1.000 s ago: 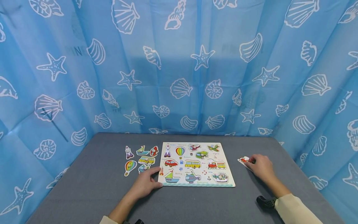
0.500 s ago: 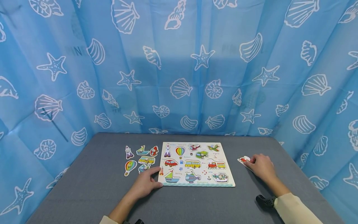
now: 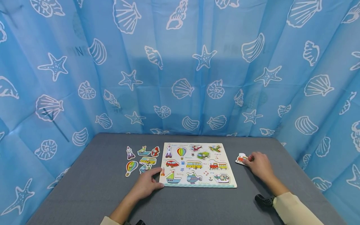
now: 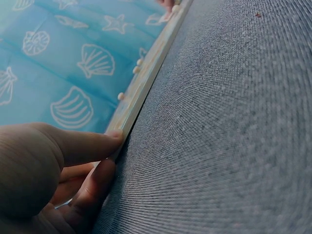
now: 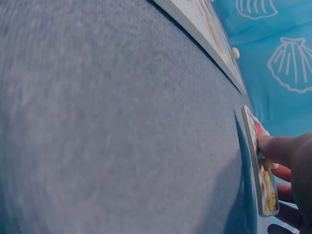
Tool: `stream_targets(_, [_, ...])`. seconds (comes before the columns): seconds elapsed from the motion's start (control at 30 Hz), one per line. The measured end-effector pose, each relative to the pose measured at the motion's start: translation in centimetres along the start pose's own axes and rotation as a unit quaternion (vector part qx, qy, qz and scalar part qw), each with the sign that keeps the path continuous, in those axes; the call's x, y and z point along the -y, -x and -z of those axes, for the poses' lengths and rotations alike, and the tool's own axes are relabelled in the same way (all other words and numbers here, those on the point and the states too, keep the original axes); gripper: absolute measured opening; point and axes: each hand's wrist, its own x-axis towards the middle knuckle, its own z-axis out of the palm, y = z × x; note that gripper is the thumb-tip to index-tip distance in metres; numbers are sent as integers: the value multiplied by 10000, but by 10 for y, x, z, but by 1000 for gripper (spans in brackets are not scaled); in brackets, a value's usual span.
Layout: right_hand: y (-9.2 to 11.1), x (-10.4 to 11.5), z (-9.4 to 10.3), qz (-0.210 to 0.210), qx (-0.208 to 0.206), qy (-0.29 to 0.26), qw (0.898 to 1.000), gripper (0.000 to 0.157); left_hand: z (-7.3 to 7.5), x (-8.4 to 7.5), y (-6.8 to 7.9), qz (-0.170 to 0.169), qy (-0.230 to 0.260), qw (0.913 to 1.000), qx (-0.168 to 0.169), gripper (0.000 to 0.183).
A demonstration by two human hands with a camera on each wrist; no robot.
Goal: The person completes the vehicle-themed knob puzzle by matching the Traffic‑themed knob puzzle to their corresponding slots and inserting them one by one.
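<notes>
The right hand (image 3: 258,165) pinches the train piece (image 3: 241,157) by its knob (image 5: 267,164), just right of the puzzle board (image 3: 206,182), apparently lifted off the bench (image 3: 197,206); the left hand (image 3: 147,183) grips the board's near-left corner. To carry cleanly, keep the pinch centred and the piece level (a tilted edge would likely snag), engine leftward like the printed train (image 3: 217,166), with the board held still.

Left grip (image 3: 147,183), right grip (image 3: 259,165) pinching; forearms (image 3: 125,203) slanting inward.
</notes>
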Motion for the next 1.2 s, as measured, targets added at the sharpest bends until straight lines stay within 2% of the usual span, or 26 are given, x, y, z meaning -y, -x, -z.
stream_targets(0.33, [-4, 13, -6, 144, -38, -306, 9994, 22, 0, 0, -1, 77, 9, 9999, 104, 63])
stream_targets(0.83, [-7, 38, -19, 336, -111, -670, 9971, 19, -1, -1, -1, 107, -86, 9999, 1, 63])
stream_targets(1.2, [-5, 52, -26, 91, 107, -763, 9970, 21, -1, -2, -1, 160, -96, 9998, 20, 62])
